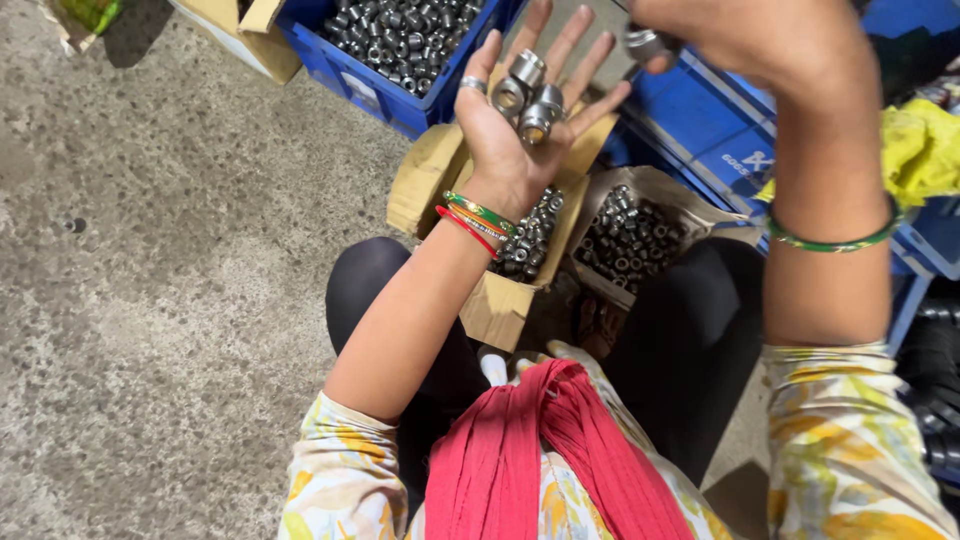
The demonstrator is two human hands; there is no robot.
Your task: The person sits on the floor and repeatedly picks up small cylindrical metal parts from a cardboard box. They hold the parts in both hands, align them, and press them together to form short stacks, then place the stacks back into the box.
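Observation:
My left hand (520, 120) is raised palm up with its fingers spread, and three short metal bushings (530, 95) rest on the palm and fingers. My right hand (740, 35) is up at the top right, its fingertips pinching one more metal bushing (642, 43) just right of the left fingertips. Below the hands sit a cardboard box (500, 300) and a brown paper bag (640, 235), both full of similar small metal bushings.
A blue plastic crate (400, 45) holding several bushings stands at the top centre, beside a cardboard carton (250, 35). More blue crates (720, 120) are at the right, with a yellow cloth (920, 150). Bare concrete floor (160, 280) fills the left.

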